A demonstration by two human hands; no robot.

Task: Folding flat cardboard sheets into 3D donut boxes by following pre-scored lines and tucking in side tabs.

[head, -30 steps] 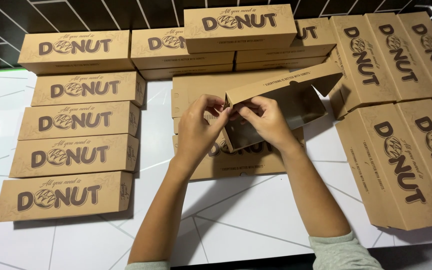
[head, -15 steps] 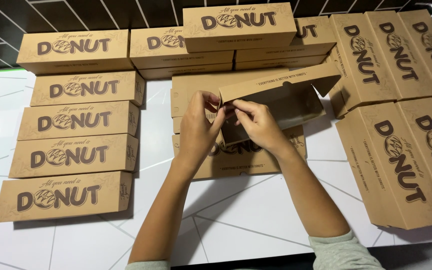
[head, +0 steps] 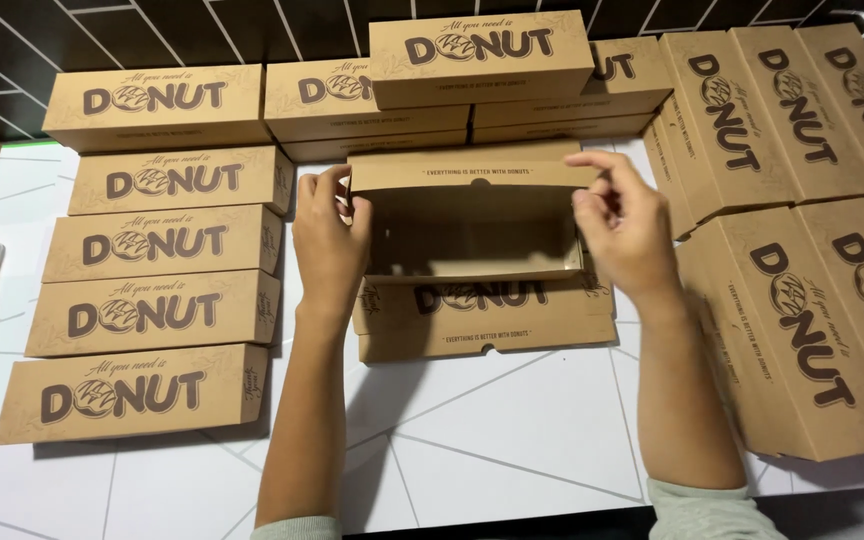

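while a white table (head: 512, 470) with thin dark lines spreads below a dark tiled wall (head: 152, 30), rows of closed brown cardboard boxes (head: 152, 310) lie all around. i hold the open box (head: 472, 225) above a flat box (head: 487, 315), its long axis left to right and its opening toward me. my left hand (head: 330, 240) pinches its left end and my right hand (head: 627, 225) its right end, fingers clamped on the cardboard.

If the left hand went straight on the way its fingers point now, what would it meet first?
The left hand holds the left end of the open box, fingers pointing away from the person. Straight on, it would probably first meet the closed boxes stacked at the wall, though depth is unclear.
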